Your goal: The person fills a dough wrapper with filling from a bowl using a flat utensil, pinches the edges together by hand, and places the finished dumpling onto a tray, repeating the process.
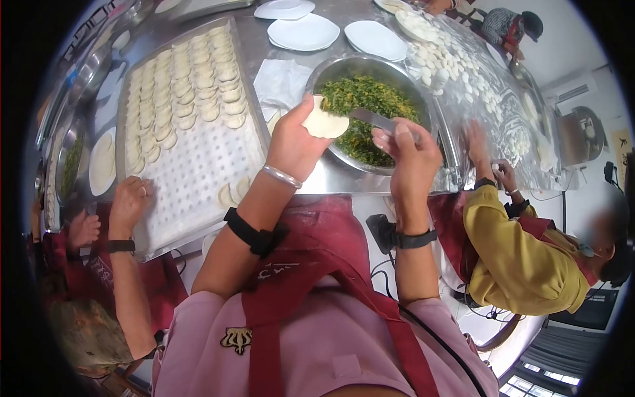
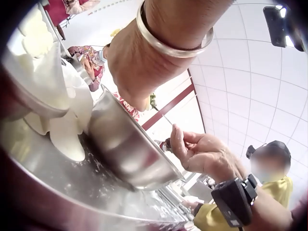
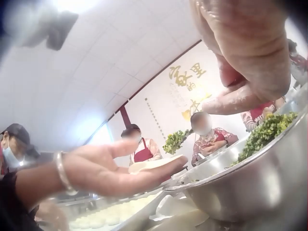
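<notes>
A round dumpling wrapper [image 1: 327,124] lies across the extended fingers of my left hand [image 1: 296,147], which is beside the bowl's left rim. In the right wrist view that hand is palm up, thumb raised clear of the wrapper [image 3: 149,165]. My right hand [image 1: 411,155] grips a flat metal spatula [image 1: 376,120], its blade pointing left at the wrapper. A clump of green and yellow filling [image 3: 175,142] sits on the spatula's tip, just above the wrapper. Below both hands is a steel bowl [image 1: 426,106] of chopped filling [image 1: 367,92].
Left of the bowl, a large tray [image 1: 192,182] holds rows of folded dumplings [image 1: 188,76]. White plates [image 1: 303,32] stand behind. Dough pieces [image 1: 442,61] cover the floured table at right. People work close by on both sides, one in a yellow top [image 1: 522,258].
</notes>
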The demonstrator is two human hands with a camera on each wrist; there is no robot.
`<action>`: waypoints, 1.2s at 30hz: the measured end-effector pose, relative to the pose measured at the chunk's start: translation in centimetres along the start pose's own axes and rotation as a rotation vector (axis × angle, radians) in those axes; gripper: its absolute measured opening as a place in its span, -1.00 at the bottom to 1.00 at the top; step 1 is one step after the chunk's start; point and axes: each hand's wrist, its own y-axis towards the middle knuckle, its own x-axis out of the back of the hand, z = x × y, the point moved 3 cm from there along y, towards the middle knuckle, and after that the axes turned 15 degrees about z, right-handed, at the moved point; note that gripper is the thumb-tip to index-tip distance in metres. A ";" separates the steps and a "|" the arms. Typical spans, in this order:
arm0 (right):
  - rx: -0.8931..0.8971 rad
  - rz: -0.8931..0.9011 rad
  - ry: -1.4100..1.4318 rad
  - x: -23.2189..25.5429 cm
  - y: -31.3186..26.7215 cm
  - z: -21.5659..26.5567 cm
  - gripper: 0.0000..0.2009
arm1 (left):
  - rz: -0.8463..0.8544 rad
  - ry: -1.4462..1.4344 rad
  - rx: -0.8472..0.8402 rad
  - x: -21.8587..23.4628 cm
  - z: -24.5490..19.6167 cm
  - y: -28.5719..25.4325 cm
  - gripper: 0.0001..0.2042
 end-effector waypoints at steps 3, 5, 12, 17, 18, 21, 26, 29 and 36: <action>0.399 0.160 -0.535 -0.9 -2.0 0.0 -0.82 | -0.023 -0.078 -0.013 0.2 -0.2 0.5 -0.57; 0.690 0.234 -0.884 -1.8 -3.2 -0.1 -0.73 | -0.014 -0.068 -0.014 0.5 -0.5 0.4 -0.57; 0.704 0.300 -0.910 -1.6 -4.0 0.5 -0.71 | -0.075 -0.124 -0.017 0.0 -1.2 -0.5 -0.62; 0.138 -0.008 -0.390 1.9 -1.3 0.6 -0.85 | -0.077 -0.108 -0.051 1.2 -1.4 -1.0 -0.59; 0.099 -0.037 -0.428 2.9 -0.4 0.2 -0.83 | -0.038 0.059 -0.045 1.4 -1.5 -1.2 -0.59; -0.025 -0.037 -0.567 4.3 1.8 -1.8 -0.81 | 0.018 0.326 -0.035 1.6 -1.6 -1.7 -0.64; -0.130 -0.003 -0.428 3.0 3.2 -4.0 -0.82 | -0.082 0.000 -0.047 1.4 -1.8 -2.0 -0.71; -0.146 -0.015 -0.283 2.7 3.5 -4.8 -0.83 | -0.149 -0.089 -0.073 1.8 -2.0 -2.0 -0.67; -0.205 -0.068 -0.041 3.4 2.9 -3.8 -0.81 | -0.145 -0.052 -0.079 2.0 -2.0 -2.1 -0.69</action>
